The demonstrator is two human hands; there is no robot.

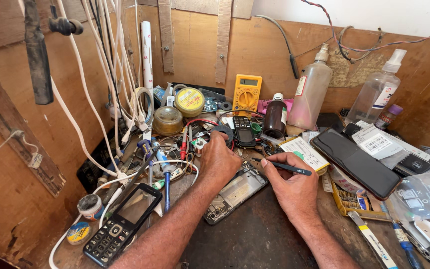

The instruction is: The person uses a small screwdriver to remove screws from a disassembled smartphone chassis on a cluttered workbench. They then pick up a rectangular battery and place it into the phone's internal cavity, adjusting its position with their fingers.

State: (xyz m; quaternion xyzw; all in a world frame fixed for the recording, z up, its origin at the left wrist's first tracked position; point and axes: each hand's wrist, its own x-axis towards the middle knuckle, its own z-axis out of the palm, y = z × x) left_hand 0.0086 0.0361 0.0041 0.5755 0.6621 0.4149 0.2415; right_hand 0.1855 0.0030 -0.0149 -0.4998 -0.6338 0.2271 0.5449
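R hand (294, 187) is closed round black tweezers (287, 168), pinched pen-style btwn thumb and fingers, tips aimed left toward the top edge of the open phone (235, 193). L hand (219, 158) is curled, fingers bent down at the phone's far end, pressing or steadying it; can't tell if it pinches anything small underneath.

Phone lies mid-bench, near side, tilted diagonal, back off, board and metal shields showing. Judging by looks: light, stiff frame but fragile inside, thin flex cables and small parts that would tear or flick away. Best held by the frame edges, not the board; tweezers only on tiny bits, gentle grip, metal tips could slip on smooth shields.

Outward: keypad phone (120, 224) near left, a smaller one (244, 132) just beyond the L hand. Big smartphone (355, 162) w/ dark screen lies right, resting on a tray. Yellow multimeter (247, 93) stands far centre against the wall; brown bottle (275, 118) and a clear bottle (310, 92) to its right, spray bottle (378, 89) further right. White cables (90, 129) hang left, solder-paste tins (189, 101) far left-centre. Screwdrivers, clutter all round.
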